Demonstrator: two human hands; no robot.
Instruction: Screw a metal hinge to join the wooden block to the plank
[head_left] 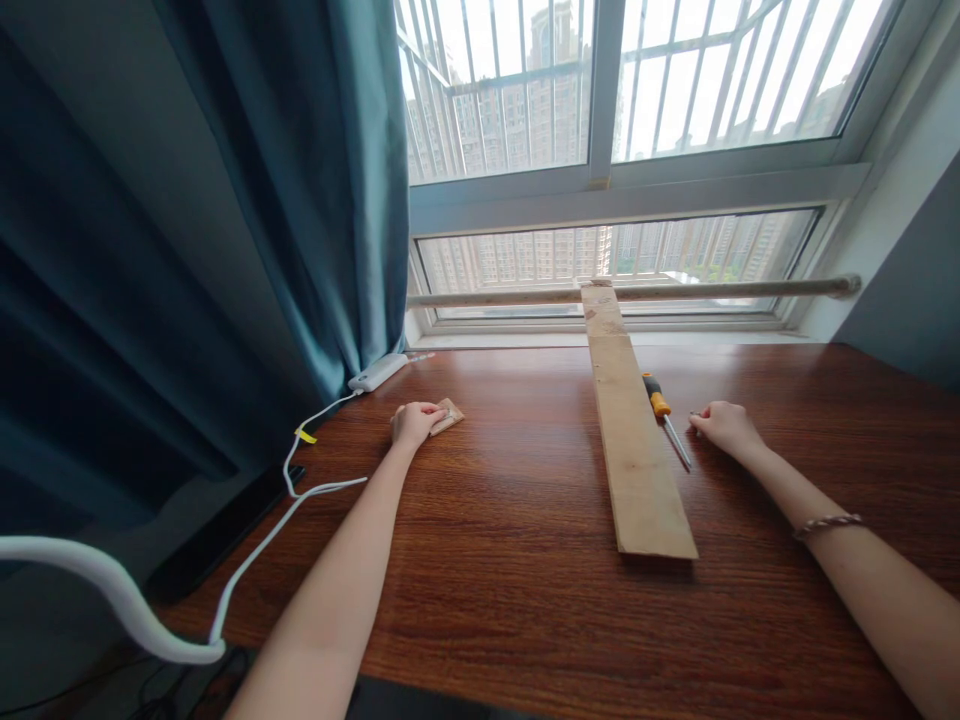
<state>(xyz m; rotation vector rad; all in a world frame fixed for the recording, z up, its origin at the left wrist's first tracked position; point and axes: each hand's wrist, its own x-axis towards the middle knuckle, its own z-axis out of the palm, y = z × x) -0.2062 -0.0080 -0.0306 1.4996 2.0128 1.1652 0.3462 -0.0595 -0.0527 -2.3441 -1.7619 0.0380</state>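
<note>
In the head view, the left hand (414, 423) has its fingertips on a small board (454, 410) that lies on the left of the tabletop (517, 500); whether its grip is pinching the board or something on it, I cannot tell. The right hand (726, 428) rests at the right, its grip closed on a tiny item (694, 431) too small to identify. Between the hands lies a long plank (637, 440), its far end overlapping the rail (720, 290) before the window. Just beside the plank's right edge is a screwdriver (661, 403), its black and yellow handle away from the person and its tip pointing nearer; any marking on it is too small to read. At the far left, by the blue curtain (300, 150), sit a white power strip (379, 372) and its cable (251, 570), which carries a yellow tag (306, 437) whose writing, if any, cannot be read.
</note>
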